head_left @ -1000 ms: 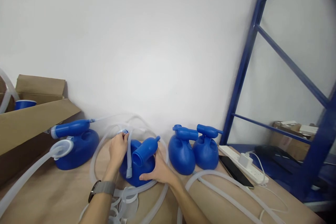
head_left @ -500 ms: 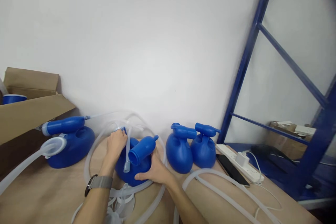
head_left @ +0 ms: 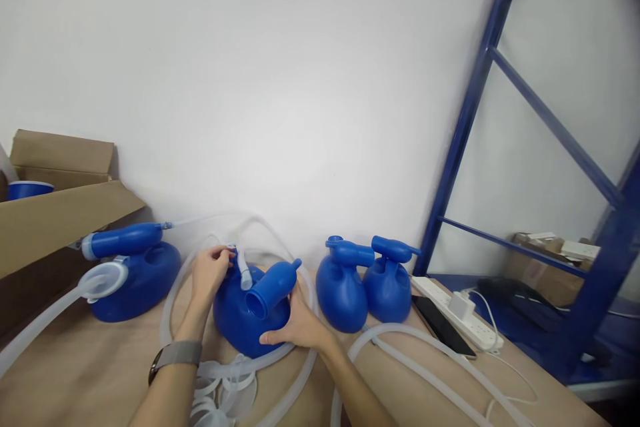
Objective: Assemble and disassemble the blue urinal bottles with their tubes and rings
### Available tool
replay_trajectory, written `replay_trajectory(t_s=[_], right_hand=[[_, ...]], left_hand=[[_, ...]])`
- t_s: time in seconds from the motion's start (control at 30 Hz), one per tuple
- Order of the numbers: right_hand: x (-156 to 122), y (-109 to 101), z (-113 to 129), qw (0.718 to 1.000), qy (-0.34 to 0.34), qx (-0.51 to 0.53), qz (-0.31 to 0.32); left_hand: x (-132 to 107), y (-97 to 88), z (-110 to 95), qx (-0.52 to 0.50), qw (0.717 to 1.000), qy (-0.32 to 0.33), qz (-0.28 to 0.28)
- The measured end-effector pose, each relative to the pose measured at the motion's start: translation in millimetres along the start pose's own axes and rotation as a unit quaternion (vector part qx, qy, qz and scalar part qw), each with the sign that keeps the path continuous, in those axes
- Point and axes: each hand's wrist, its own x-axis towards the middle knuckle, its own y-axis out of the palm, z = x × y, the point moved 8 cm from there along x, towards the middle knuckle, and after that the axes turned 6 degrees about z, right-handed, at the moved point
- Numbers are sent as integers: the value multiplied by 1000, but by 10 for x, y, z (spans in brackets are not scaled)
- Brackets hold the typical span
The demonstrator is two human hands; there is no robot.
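A blue plastic jug (head_left: 235,320) with a wide spout lies on the brown table (head_left: 90,373) in front of me. My right hand (head_left: 295,323) grips its lower right side. My left hand (head_left: 209,271), a grey watch on its wrist, pinches a short clear tube end (head_left: 244,271) above the jug's top. Clear hose (head_left: 300,387) loops around the jug.
Another blue jug (head_left: 135,270) with a clear funnel and hose lies at left beside a cardboard box (head_left: 55,217). Two more blue jugs (head_left: 367,283) stand at right. Farther right are a phone (head_left: 443,327), a white power strip (head_left: 463,310) and a blue rack frame (head_left: 470,100).
My left hand has lifted the clear tube end, which hung down across the jug's front before and now stands short above the jug. The right hand stayed on the jug.
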Motion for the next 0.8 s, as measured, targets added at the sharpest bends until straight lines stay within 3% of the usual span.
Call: replay_trajectory(t_s=[0.13,0.2,0.33,0.53,0.7,0.8], right_hand=[[-2,54,-46,998,-20,31,51],[-15,72,-107,997,-17,45,55],[-61,92,-166,996,-9,67,55],[-135,19,-61,995,-21,67,66],[-209,-36,-136,995,-11,56,84],[-252,-15,-167,994,-8,59,96]], left_hand=[[-58,-176,-31,67,992,52,-92],[-65,-164,-75,85,989,95,-79],[-75,-54,-115,113,983,142,-3],[-61,-44,-84,157,984,82,1],[66,-439,142,147,984,-55,-80],[148,-613,205,128,984,-82,-93]])
